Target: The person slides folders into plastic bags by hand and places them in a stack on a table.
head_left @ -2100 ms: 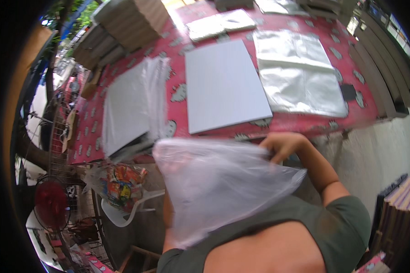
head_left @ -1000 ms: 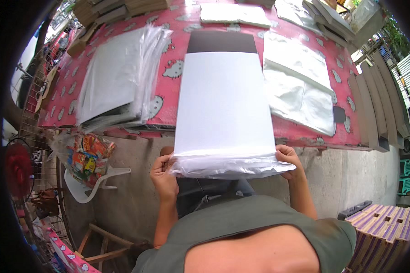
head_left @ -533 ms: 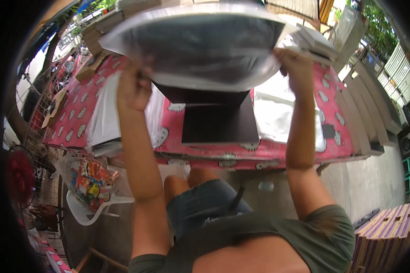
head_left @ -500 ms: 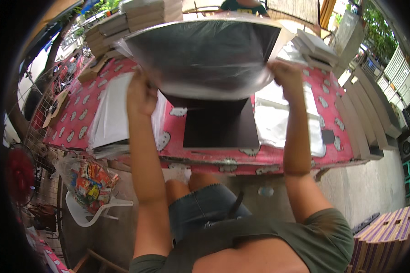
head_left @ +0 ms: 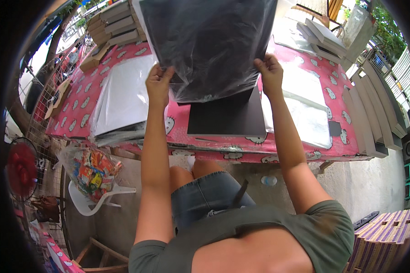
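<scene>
A large black flat panel in a clear plastic bag [head_left: 209, 50] is held up over the table, tilted toward me. My left hand [head_left: 159, 82] pinches its left edge and my right hand [head_left: 269, 73] pinches the right edge, thumbs in front. Loose film hangs along the bag's lower end. Beneath it a dark, flat board or box [head_left: 225, 116] lies at the table's front. Left of this rests a stack of white sheets in clear plastic [head_left: 123, 98]. White plastic bags or sheets [head_left: 305, 113] lie to the right.
The pink patterned table [head_left: 75, 102] carries stacked grey-white boxes [head_left: 118, 25] at far left and more boxes [head_left: 325, 38] at far right. Long grey panels [head_left: 366, 113] lean along the right end. A white chair [head_left: 89, 204] with a bag of colourful packets [head_left: 95, 173] stands below left.
The bagged panel has swung from nearly flat to more upright, its face now turned toward me. Both hands have moved slightly inward, still gripping its edges.
</scene>
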Available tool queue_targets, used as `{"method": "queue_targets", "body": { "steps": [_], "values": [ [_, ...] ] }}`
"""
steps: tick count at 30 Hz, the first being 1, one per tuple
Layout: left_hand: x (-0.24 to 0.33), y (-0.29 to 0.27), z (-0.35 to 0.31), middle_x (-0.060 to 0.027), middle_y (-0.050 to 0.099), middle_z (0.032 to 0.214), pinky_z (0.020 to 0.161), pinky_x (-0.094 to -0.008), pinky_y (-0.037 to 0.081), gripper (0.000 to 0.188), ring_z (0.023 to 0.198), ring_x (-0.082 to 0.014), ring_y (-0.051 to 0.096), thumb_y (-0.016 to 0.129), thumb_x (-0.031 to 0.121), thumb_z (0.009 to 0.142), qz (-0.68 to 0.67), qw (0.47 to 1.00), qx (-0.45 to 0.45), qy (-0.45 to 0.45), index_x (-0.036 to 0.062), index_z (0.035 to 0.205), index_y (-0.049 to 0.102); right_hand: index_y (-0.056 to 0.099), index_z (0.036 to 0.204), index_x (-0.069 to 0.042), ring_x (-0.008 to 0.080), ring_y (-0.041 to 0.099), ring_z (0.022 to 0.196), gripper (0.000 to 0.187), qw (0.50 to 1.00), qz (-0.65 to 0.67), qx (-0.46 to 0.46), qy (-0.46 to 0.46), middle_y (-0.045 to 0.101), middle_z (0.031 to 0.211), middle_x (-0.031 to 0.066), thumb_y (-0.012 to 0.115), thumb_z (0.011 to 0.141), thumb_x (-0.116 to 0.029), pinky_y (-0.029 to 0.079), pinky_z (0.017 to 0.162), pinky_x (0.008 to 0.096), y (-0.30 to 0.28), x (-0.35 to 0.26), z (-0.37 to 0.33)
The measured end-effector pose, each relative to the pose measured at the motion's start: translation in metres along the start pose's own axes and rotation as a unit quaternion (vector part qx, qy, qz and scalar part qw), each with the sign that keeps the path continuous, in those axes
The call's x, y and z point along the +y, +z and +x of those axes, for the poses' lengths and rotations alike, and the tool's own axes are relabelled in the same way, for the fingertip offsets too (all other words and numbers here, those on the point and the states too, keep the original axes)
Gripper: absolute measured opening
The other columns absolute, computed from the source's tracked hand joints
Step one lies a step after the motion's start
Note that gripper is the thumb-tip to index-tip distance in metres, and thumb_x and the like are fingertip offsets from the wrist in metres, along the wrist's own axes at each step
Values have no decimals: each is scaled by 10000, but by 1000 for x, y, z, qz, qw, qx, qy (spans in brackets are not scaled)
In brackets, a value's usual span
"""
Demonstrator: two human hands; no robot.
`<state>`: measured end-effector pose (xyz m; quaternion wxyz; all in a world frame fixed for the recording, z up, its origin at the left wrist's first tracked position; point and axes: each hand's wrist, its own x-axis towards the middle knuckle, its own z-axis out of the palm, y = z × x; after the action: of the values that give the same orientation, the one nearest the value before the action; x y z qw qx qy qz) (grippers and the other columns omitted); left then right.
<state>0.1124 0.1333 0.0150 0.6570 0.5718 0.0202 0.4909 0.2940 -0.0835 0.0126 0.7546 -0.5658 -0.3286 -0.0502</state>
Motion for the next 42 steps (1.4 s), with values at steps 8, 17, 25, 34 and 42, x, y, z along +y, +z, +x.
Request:
{"method": "queue_targets", "body": {
  "steps": [8, 17, 25, 34, 42],
  "values": [
    [1, -21, -42, -61, 596, 920, 600, -175, 415, 438, 718, -59, 538, 614, 87, 801, 100, 985, 36, -134, 4, 1179, 408, 399, 1043, 12, 71, 508, 589, 369, 992, -47, 7, 115, 566, 660, 51, 620, 747, 7, 390, 534, 194, -9, -19, -31],
    [45, -27, -168, -168, 219, 1382, 938, -303, 328, 625, 1150, -231, 420, 506, 7, 816, 251, 933, -101, -236, 66, 1335, 162, 391, 1258, -32, 151, 568, 805, 581, 925, -81, -251, 273, 610, 913, 138, 606, 719, -67, 443, 741, 262, -74, -47, -158],
    [77, -45, -295, -208, 352, 1292, 1007, -358, 271, 345, 1229, -281, 343, 363, -51, 844, 248, 942, 53, -221, -9, 1184, 330, 517, 1174, -66, 206, 626, 736, 496, 903, -293, -298, 103, 604, 993, 182, 503, 704, 94, 491, 690, 299, -118, -96, -279],
    [38, -36, -211, -168, 561, 888, 793, -361, 416, 156, 845, -260, 524, 379, -86, 681, 371, 885, 148, 240, 49, 632, 441, 586, 1107, -116, 204, 421, 488, 447, 905, -321, -278, -6, 416, 576, 81, 659, 671, -52, 380, 469, 310, -57, -68, -274],
    [77, -186, -12, -124, 520, 706, 685, -352, 401, 115, 700, -254, 503, 378, -68, 616, 525, 732, 257, 351, 13, 624, 460, 636, 984, -107, 293, 504, 525, 260, 949, -130, -244, -151, 525, 603, 152, 635, 729, -159, 413, 508, 368, 177, 6, -123]
  ]
}}
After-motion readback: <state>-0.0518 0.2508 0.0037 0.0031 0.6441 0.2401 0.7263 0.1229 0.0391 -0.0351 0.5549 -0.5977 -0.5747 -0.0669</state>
